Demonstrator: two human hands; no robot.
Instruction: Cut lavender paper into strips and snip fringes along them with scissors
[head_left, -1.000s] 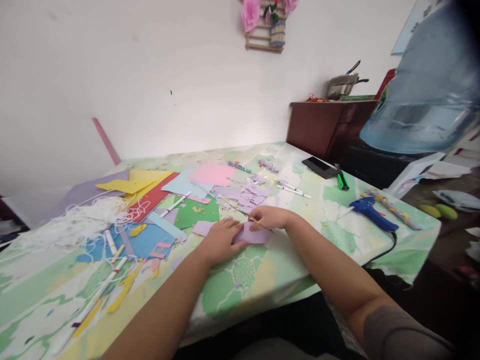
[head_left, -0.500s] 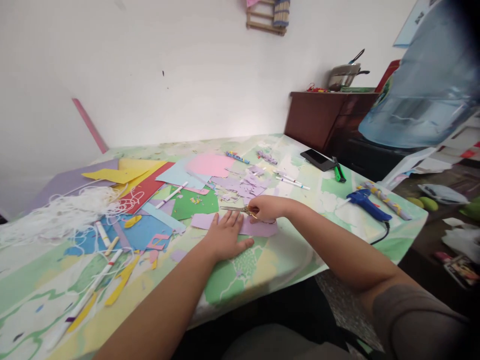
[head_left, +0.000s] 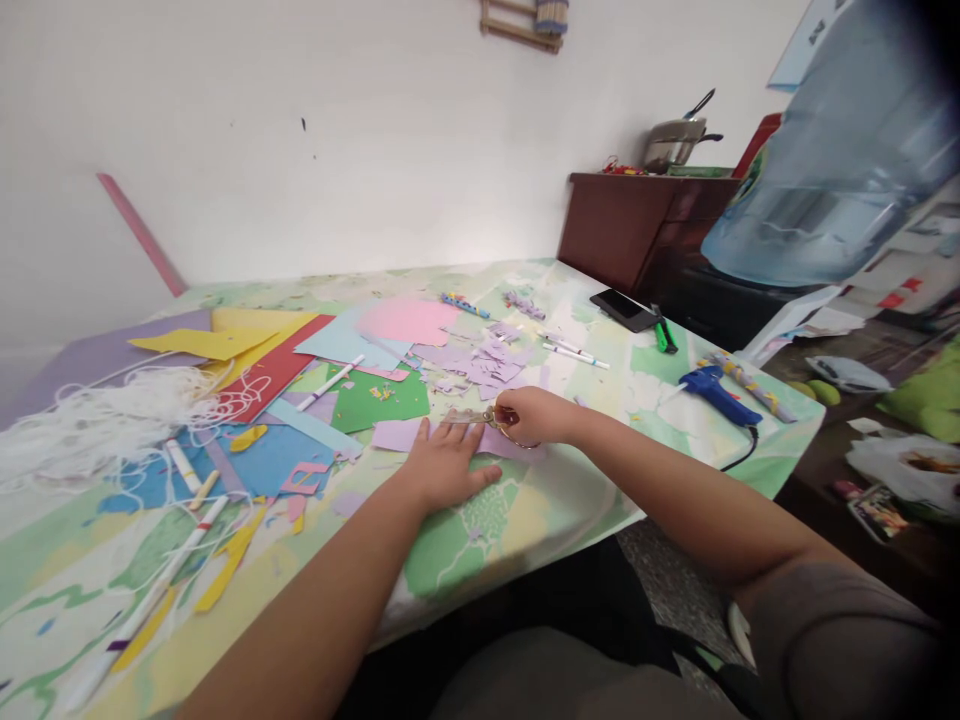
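My left hand (head_left: 450, 468) lies flat with its fingers spread, pressing a strip of purple paper (head_left: 391, 435) against the table. Its thumb points right, over the tablecloth. In my right hand (head_left: 534, 415) is a pair of metal scissors (head_left: 474, 416), its fingers closed around the handles. The blades point left along the upper edge of the purple paper, above my left fingertips. Whether the blades are cutting the paper I cannot tell. Just beyond are a green sheet (head_left: 360, 405) with tiny scraps on it and a heap of purple paper scraps (head_left: 491, 365).
Left lie tangled white string (head_left: 97, 420), coloured sheets such as a red one (head_left: 281, 370), and white markers (head_left: 169, 570). On the right are a blue glue gun (head_left: 716, 395), a green-handled cutter (head_left: 664, 335) and a black phone (head_left: 622, 308). A large water bottle (head_left: 810, 200) stands beyond the table's right edge.
The view has shifted slightly, so most things sit a little further left and higher. My left hand stays flat on the paper; my right still holds the scissors nearby.
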